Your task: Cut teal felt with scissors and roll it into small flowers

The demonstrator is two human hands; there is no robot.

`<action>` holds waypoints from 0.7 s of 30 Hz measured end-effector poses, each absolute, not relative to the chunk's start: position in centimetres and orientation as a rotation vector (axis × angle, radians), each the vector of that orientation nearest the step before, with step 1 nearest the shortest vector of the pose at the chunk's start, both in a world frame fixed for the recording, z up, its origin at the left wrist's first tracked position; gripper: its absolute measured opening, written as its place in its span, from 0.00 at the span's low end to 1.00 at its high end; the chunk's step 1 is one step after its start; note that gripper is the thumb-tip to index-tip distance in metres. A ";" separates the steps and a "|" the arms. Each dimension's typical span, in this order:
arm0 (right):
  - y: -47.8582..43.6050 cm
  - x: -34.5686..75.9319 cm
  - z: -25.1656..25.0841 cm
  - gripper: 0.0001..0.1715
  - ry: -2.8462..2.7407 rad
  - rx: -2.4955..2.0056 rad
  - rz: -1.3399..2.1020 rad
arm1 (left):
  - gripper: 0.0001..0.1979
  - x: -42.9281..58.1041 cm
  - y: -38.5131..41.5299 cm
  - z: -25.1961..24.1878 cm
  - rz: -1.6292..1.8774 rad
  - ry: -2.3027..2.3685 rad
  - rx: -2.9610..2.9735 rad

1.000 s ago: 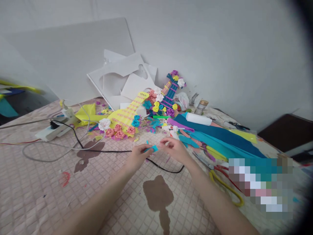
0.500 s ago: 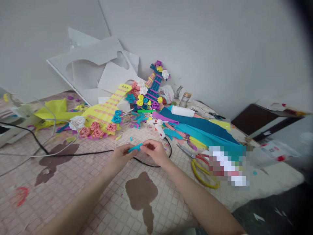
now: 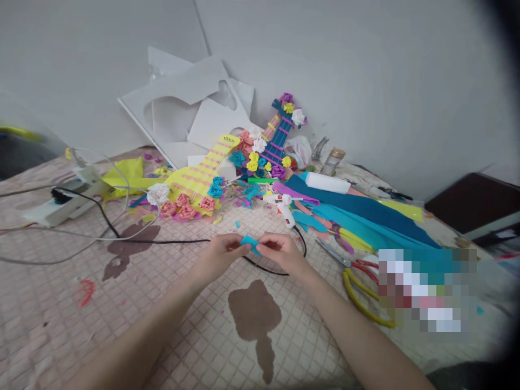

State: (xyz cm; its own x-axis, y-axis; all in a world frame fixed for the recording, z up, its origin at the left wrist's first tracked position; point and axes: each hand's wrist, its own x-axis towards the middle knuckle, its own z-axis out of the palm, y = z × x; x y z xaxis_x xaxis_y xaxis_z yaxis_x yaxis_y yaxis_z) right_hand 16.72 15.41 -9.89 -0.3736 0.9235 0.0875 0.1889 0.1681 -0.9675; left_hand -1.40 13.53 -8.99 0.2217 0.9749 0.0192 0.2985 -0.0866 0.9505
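Observation:
Both my hands pinch a small piece of blue crepe paper (image 3: 251, 244) between thumbs and fingers, held above the table. My left hand (image 3: 225, 251) grips its left end and my right hand (image 3: 280, 250) its right end. Just behind them lies a white glue gun (image 3: 287, 215), its black cord (image 3: 266, 266) passing beneath my hands. Farther back, a yellow paper guitar (image 3: 203, 176) carries pink, white and blue paper flowers. A dark blue paper guitar (image 3: 278, 142) with more flowers leans against the wall.
Scissors (image 3: 345, 261) with red and yellow handles lie on the right, near blue crepe paper sheets (image 3: 365, 214) and a white roll (image 3: 328, 183). White cut-out boards (image 3: 174, 108) lean at the back. A power strip (image 3: 60, 211) with cables is on the left. Paper scraps litter the middle.
The blue paper now shows as a flatter, wider piece between my fingers, where it looked like a narrow roll. The view has turned left, so the scene sits farther right.

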 end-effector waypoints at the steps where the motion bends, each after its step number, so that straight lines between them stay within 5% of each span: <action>1: 15.4 16.8 -9.8 0.08 -1.738 -1.093 1.222 | 0.12 -1.4 13.5 -9.0 0.929 1.225 1.565; 21: 14.5 17.1 -8.5 0.07 -1.829 -1.107 1.130 | 0.09 -0.4 13.1 -9.3 1.124 1.268 1.422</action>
State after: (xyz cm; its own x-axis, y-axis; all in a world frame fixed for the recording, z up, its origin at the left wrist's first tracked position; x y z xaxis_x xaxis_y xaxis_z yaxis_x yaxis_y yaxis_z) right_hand 17.13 14.48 -8.54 -0.3827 0.9152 0.1263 0.2966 0.2512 -0.9214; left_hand -0.37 13.10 -9.25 0.0623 0.9961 0.0627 0.1821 -0.0731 0.9806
